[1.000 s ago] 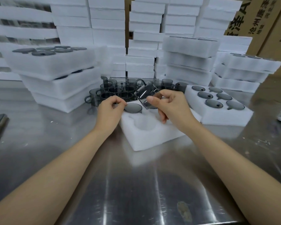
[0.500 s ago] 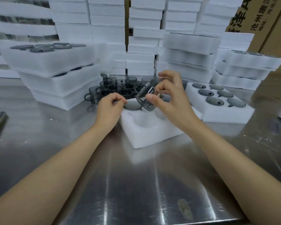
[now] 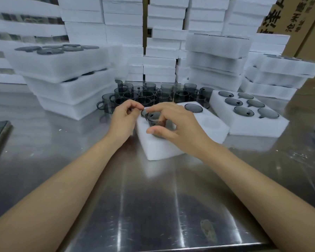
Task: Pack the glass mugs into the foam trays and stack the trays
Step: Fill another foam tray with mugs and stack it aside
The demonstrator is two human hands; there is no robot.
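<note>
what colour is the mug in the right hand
The mug is translucent smoky grey, best seen in the head view.

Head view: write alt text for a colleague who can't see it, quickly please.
The right hand grips a smoky glass mug at the near-left slot of a white foam tray on a steel table, with the left hand at the tray's left edge. Behind it stand loose mugs, a filled tray lies to its right, and stacked trays surround them.

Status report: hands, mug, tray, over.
Right hand grips glass mug at front-left slot of foam tray. Left hand curled at tray's far-left corner, grip unclear. No obstruction seen.
</note>
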